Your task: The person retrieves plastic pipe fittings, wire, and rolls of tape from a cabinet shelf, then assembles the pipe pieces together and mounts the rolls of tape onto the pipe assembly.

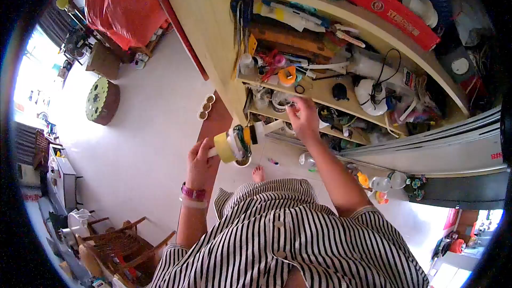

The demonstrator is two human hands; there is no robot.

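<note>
My left hand (199,161) is closed around one end of a white rod. Several tape rolls (228,146) are threaded on the rod, among them a wide yellow one, a white one, a dark green one and a black one. The rod's pale other end points toward the shelf. My right hand (304,120) reaches to the edge of a lower shelf, thumb and fingers drawn together. Its fingertips are beside a clear round roll or jar (279,101); whatever they pinch, if anything, is too small to make out.
The wooden shelf unit (320,92) is crowded with tools, an orange tape roll (287,76), a white round device with a black cable (370,97) and a red box (389,10). A spotted stool (103,101) and a wooden chair (120,245) stand to the left.
</note>
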